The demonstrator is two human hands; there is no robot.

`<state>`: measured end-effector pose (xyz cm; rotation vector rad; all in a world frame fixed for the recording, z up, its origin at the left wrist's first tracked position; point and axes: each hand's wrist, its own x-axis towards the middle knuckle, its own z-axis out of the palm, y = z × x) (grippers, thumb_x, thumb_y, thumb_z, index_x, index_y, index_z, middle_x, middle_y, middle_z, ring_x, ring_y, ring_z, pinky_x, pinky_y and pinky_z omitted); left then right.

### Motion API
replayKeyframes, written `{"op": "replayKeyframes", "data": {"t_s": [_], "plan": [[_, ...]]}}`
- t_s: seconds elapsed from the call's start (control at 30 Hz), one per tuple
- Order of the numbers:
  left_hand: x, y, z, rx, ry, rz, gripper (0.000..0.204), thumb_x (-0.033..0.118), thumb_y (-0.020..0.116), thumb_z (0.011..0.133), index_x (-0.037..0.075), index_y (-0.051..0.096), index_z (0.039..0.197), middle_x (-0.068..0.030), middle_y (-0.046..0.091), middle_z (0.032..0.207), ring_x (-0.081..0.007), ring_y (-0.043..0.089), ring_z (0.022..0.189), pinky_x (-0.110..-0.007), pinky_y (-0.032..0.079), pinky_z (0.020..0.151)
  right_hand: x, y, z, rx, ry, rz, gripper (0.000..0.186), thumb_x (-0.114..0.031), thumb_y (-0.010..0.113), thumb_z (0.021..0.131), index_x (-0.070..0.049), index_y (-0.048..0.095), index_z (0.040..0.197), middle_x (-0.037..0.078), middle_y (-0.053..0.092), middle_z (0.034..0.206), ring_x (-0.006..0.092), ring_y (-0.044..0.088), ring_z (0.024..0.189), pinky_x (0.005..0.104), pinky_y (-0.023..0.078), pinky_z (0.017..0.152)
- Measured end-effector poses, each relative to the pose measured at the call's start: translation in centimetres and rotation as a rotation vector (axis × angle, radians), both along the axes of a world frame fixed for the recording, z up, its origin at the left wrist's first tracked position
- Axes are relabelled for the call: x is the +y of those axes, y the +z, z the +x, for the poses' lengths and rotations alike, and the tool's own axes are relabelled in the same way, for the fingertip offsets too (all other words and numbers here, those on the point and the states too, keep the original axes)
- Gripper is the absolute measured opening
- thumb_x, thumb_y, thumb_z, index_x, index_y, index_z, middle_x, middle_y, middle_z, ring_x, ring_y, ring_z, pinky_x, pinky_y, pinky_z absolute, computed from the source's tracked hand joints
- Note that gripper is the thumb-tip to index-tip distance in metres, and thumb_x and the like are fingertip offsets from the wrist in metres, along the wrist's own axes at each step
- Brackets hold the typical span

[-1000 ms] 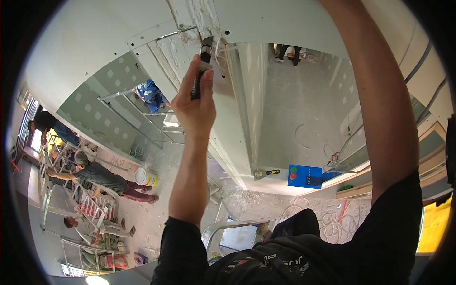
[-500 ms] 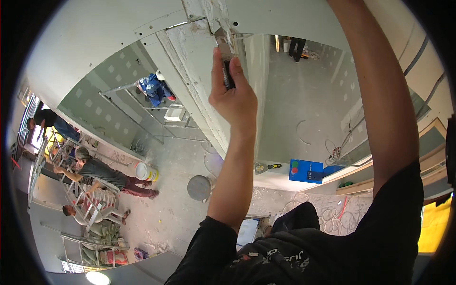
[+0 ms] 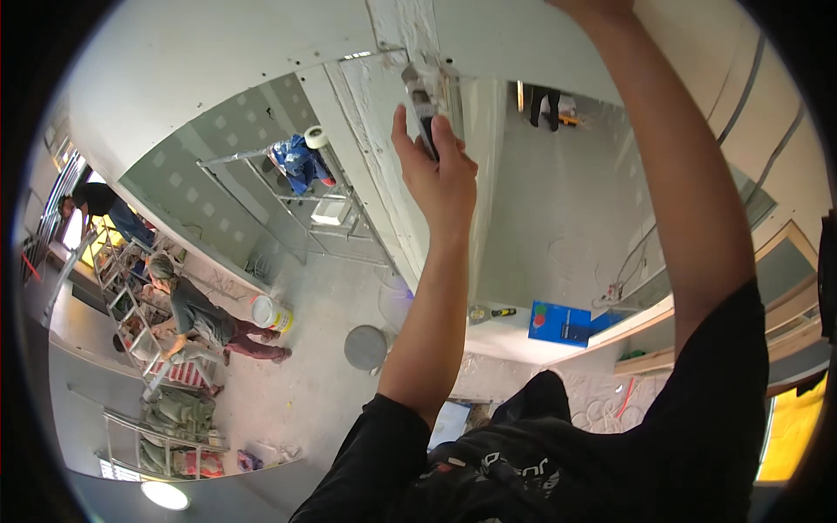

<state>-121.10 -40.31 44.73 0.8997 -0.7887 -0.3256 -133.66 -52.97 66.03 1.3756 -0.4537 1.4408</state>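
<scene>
My left hand (image 3: 443, 179) is raised in the upper middle, wrapped round the dark handle of a putty knife (image 3: 424, 106). The knife points up, its metal blade at a corner where a board joint (image 3: 417, 30) smeared with white compound meets a long white-coated strip (image 3: 366, 96). The index finger lies along one side of the handle, the thumb along the other. My right hand (image 3: 600, 5) reaches up to the top edge of the picture on the right. Its fingers are cut off there, so what it touches or holds is hidden.
Below are a blue box (image 3: 559, 323), a yellow-and-black-handled tool (image 3: 503, 312), a round grey stool-like top (image 3: 365, 348) and a white bucket (image 3: 271, 314). A metal scaffold frame (image 3: 288, 196) stands left. Several people work beyond, one (image 3: 209, 309) beside a ladder (image 3: 131, 318).
The whole view has shifted a little, with the joint lower in it. My left hand still holds the putty knife. More of my right hand shows at the top edge.
</scene>
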Motion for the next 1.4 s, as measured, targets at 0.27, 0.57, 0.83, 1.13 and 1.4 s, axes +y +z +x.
{"op": "replayKeyframes", "data": {"t_s": [0.27,0.57,0.83,1.13,1.4], "plan": [[3.8,-4.7,1.6,0.343,-0.332,-0.26,0.029,0.009,0.051,0.108,0.003,0.049,0.137,-0.0133,0.066,0.116,-0.0269,0.067,0.108,-0.046,0.055,0.1,4.1,-0.2,-1.5,0.062,0.184,0.213,0.038,-0.021,0.069,0.093,-0.004,0.062,0.126,0.025,0.052,0.141,0.0412,0.049,0.136,0.0553,0.036,0.118],[12.5,-6.8,-3.8,-0.213,0.049,-0.051,0.041,0.009,0.07,0.098,0.002,0.063,0.138,-0.0147,0.064,0.136,-0.0238,0.063,0.124,-0.035,0.053,0.1,23.1,-22.3,1.3,0.049,0.788,1.344,0.05,-0.04,0.073,0.093,0.001,0.065,0.122,0.022,0.07,0.112,0.0361,0.072,0.097,0.044,0.057,0.082],[19.1,-16.0,-1.6,-0.367,-0.185,0.199,0.06,0.012,0.078,0.089,0.008,0.058,0.145,-0.0176,0.05,0.15,-0.0307,0.054,0.138,-0.04,0.05,0.109,22.9,-32.9,-0.1,-0.326,1.174,1.997,0.038,-0.033,0.05,0.111,0.0,0.064,0.121,0.007,0.071,0.084,0.0134,0.066,0.076,0.0305,0.053,0.07],[33.4,-35.2,7.5,-0.726,0.259,0.979,0.048,0.026,0.083,0.08,0.003,0.071,0.12,-0.0212,0.063,0.121,-0.0414,0.057,0.119,-0.05,0.048,0.103,15.8,-20.7,-1.1,0.185,0.755,1.417,0.036,-0.033,0.051,0.109,-0.013,0.056,0.139,0.017,0.072,0.095,0.0321,0.07,0.08,0.0418,0.055,0.075],[34.7,-35.4,7.8,-0.634,0.297,0.895,0.033,0.024,0.078,0.086,0.005,0.074,0.112,-0.0189,0.067,0.112,-0.0396,0.061,0.111,-0.047,0.049,0.099,7.7,-9.2,-0.4,0.543,0.339,0.945,0.037,-0.021,0.052,0.106,-0.027,0.06,0.141,0.014,0.074,0.1,0.0363,0.07,0.091,0.0485,0.057,0.081]]}}
